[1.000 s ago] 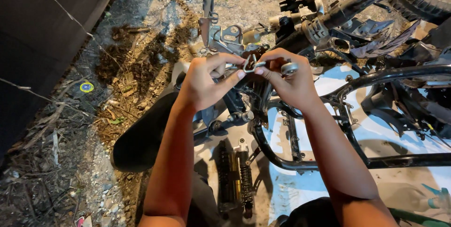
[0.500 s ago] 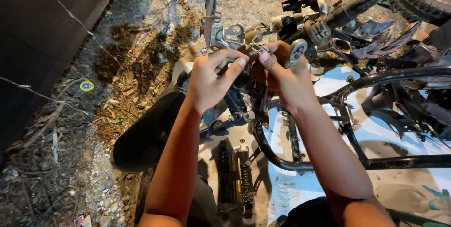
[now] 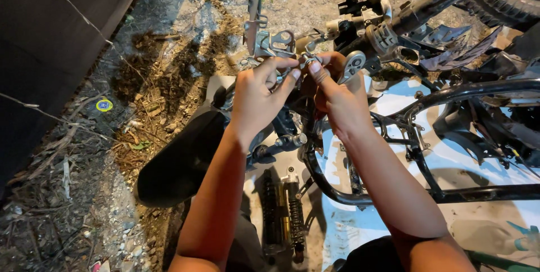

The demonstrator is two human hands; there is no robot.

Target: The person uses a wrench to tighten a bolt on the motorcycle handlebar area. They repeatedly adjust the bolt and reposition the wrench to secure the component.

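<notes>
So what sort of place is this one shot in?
Probably an outdoor, makeshift motorbike repair spot. Both hands, left and right, work on a stripped bike frame over bare dirt, with a shock absorber lying loose and a tyre nearby.

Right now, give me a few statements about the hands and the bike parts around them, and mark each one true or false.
1. Both hands meet at a small metal part near the silver bracket. True: the left hand and right hand pinch at it together.
2. A shock absorber lies on the ground between the forearms. True.
3. The right hand grips the black tyre. False: the tyre sits apart at the upper right, untouched.
4. The black tube frame lies left of the left arm. False: it lies to the right, on the light blue sheet.
5. The left hand rests flat on the dirt. False: it is raised, fingers at the part.
</notes>
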